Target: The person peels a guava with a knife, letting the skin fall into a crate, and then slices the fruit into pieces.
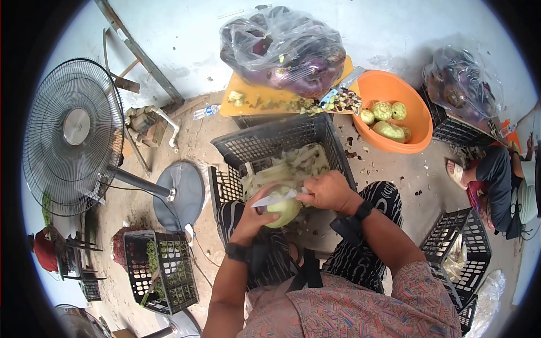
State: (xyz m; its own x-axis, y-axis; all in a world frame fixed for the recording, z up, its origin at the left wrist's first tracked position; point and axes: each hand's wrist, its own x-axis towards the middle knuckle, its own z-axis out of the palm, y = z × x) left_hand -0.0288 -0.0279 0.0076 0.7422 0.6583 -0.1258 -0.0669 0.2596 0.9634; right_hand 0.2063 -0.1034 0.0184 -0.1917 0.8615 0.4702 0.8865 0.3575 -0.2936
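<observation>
A pale green, peeled round vegetable (286,212) is held low over the near side of a black crate (265,135). My left hand (256,217) is wrapped round its left side. A knife blade (270,198) lies across the vegetable's top, blurred near the handle. My right hand (328,192) is closed on the knife at the vegetable's upper right; the handle is mostly hidden. Long pale peelings (290,169) fill part of the crate below and beyond my hands.
Behind the crate, a yellow board (242,104) bears a bag of purple vegetables (304,67). An orange basin (421,135) holds several peeled ones. A fan (76,127) stands left. Black crates (169,270) flank both sides; another person (496,180) sits at right.
</observation>
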